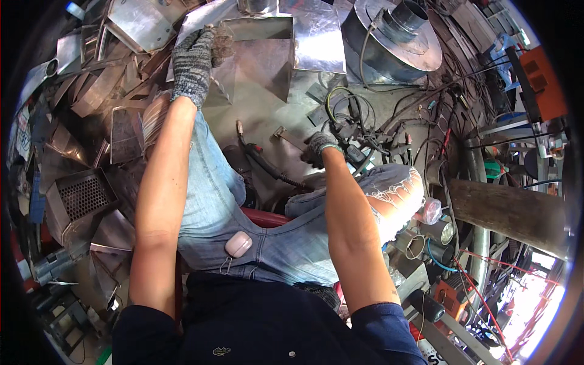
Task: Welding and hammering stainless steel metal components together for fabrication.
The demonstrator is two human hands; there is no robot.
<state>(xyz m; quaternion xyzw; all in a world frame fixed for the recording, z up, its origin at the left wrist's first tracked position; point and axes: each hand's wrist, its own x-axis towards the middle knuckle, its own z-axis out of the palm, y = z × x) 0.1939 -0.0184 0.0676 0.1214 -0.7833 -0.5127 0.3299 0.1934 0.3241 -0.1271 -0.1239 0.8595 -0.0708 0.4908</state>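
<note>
A grey knitted glove covers my left hand, which reaches to the left side of a shiny sheet-metal box with a rectangular opening. Its fingers are bent around a tangled, brownish, wiry wad against the metal. Below them hangs a thin, twisted strip. My right hand, gloved alike, is closed low over the floor by my right knee. From its fingers a narrow tool with a short crosswise head points left; its grip is hidden. Between my legs lies a torch with a black cable.
Sheet-metal offcuts are heaped at left, beside a perforated metal box. A round metal housing with a pipe collar stands at far right. Coiled cables lie near my right hand. An orange machine and wooden plank are rightward.
</note>
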